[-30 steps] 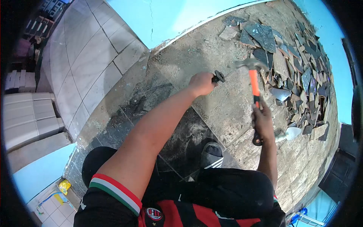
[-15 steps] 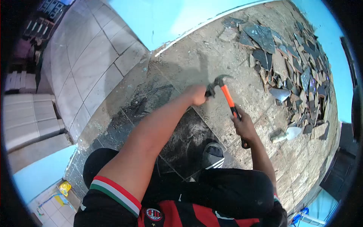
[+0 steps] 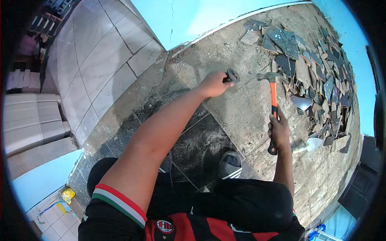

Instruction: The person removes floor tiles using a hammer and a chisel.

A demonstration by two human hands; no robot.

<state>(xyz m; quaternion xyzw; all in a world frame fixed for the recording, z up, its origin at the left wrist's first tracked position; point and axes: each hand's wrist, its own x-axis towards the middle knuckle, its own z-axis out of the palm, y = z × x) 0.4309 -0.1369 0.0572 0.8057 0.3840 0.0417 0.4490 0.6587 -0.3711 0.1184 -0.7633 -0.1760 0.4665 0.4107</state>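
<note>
My left hand is closed round a dark chisel, whose round top faces the camera; its lower end is hidden. My right hand grips the orange and black handle of a claw hammer. The metal head is up and to the right of the chisel, apart from it. Below both hands lies a worn, dusty floor, with dark tiles near my feet and rough, bare mortar around the chisel.
A heap of broken tile pieces lies at the right along the blue wall. A trowel rests beside it. A blue wall corner juts in at the top. Pale tiles cover the floor at the upper left, near stacked boxes.
The hammer has moved right, away from the chisel, and now stands more upright. My left hand has shifted slightly up and right, with the chisel's top turned toward the camera.
</note>
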